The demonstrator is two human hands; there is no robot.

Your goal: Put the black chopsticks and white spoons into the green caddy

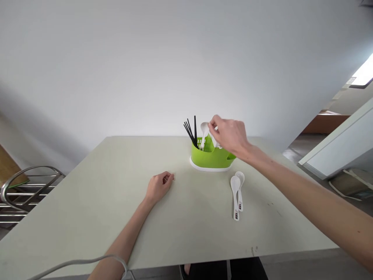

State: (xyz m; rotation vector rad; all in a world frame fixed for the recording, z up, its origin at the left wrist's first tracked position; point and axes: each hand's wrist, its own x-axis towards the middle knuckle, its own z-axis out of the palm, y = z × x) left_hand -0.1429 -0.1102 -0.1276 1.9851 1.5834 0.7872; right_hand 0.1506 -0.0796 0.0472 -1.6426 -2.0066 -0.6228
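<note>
A green cutlery holder (211, 158) on a white base stands toward the back of the table, near the wall. Several black chopsticks (190, 131) lean in its left part. Beside them a white spoon (203, 136) stands bowl up, its handle down in the holder. My right hand (229, 133) is above the holder, its closed fingertips at the right edge of that spoon's bowl. White pieces under my fingers are partly hidden. My left hand (159, 186) rests on the table, loosely curled with nothing seen in it. Two white spoons (235, 194) lie overlapping, right of centre.
The pale table (116, 186) meets a white wall behind. A grey cable (75, 262) crosses my left forearm at the lower left. A metal rack (29, 190) stands off the table's left side. Dark marks show near the front edge.
</note>
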